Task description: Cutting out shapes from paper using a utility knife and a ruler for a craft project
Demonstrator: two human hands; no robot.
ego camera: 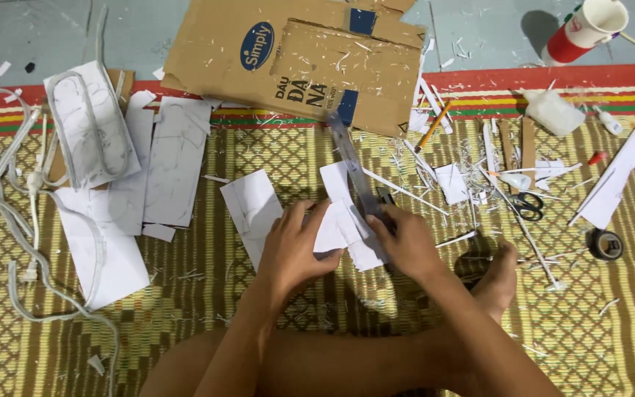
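1. The landmark is the flattened brown cardboard box (295, 59), which lies at the far edge of the woven yellow-and-brown mat (611, 309).
2. The left hand (293, 248) is on the near side of the cardboard, below its middle; its fingers are spread and press on a folded white paper piece (341, 220), thumb on the paper's near edge.
3. The right hand (406, 241) is just right of the left hand, fingers curled and grasping the lower end of a clear plastic ruler (350, 165).
4. The ruler runs slantwise across the white paper piece, from the right hand up to the cardboard's near edge, where its tip touches or overlaps the box.
5. Left of the paper piece, another white card sheet (251, 209) lies flat on the mat, partly under the left hand.
6. Further left of the cardboard, a stack of grey-white cut sheets (174, 158) and white cords (34, 220) lie together.
7. Right of the cardboard, a yellow pencil (435, 125) lies slantwise; beyond it are black-handled scissors (529, 204) and a roll of black tape (605, 243).
8. A red-and-white cup (586, 29) lies off the mat, well to the cardboard's right.
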